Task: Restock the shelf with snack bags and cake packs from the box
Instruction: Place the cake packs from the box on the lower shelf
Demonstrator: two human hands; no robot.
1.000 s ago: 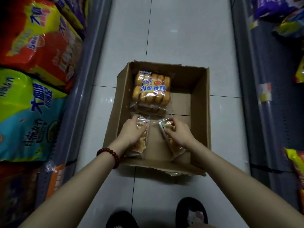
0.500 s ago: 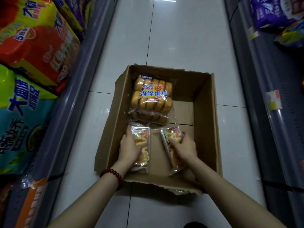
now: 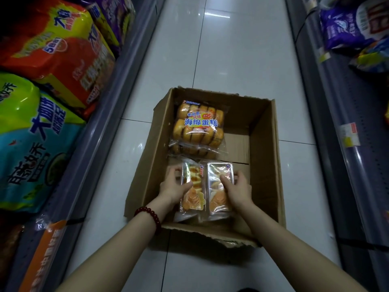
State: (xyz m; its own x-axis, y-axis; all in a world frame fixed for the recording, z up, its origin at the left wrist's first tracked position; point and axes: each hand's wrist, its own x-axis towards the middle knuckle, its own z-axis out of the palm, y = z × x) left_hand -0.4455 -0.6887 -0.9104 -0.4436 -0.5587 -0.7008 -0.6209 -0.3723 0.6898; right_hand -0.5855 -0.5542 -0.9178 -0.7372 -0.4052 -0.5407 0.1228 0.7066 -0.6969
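An open cardboard box sits on the tiled aisle floor. At its far left lie stacked bags of golden sponge cakes with blue lettering. Nearer to me, two clear cake packs lie side by side. My left hand grips the left cake pack from its left edge. The right cake pack is gripped by my right hand, thumb on top. Both packs touch along their inner edges, just above the box floor.
Large noodle multipacks in red, green and blue fill the left shelf. On the right shelf are purple and blue bags and price tags. White floor tiles run ahead between the shelves.
The two cake packs, apart before, have been brought together in the box's near left part. The camera has come closer to the box.
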